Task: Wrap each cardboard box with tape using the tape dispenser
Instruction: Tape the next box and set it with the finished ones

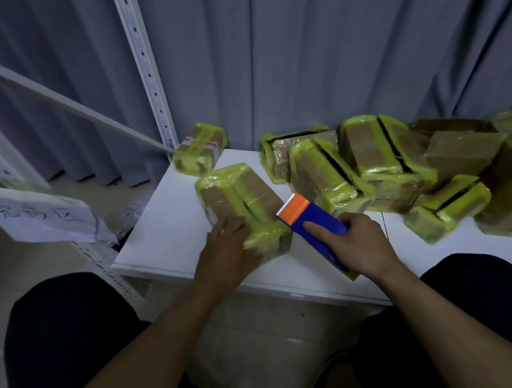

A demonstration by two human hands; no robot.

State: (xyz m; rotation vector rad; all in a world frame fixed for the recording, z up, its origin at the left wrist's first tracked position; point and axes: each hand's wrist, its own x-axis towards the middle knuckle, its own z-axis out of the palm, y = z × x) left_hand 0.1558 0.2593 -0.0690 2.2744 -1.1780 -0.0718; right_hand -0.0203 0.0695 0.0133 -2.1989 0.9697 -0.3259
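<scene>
- Setting: packing and dispatch corner of a storeroom.
- Flat white table (pixel 169 234): the work surface and reference point.
- Brown cardboard boxes bound in yellow-green tape (pixel 387 160): heaped over the table's right half and back edge.
- Blue plastic tape dispenser with an orange cutter head (pixel 313 222): above the table's near edge.
- White slotted-steel rack upright (pixel 147 68): behind the table's back left corner.
- White paper sheet with handwritten characters (pixel 36 213): on racking left of the table.
- Grey pleated curtain (pixel 327 54): behind the table.
- Pale tiled floor (pixel 267 339): below the table.
</scene>
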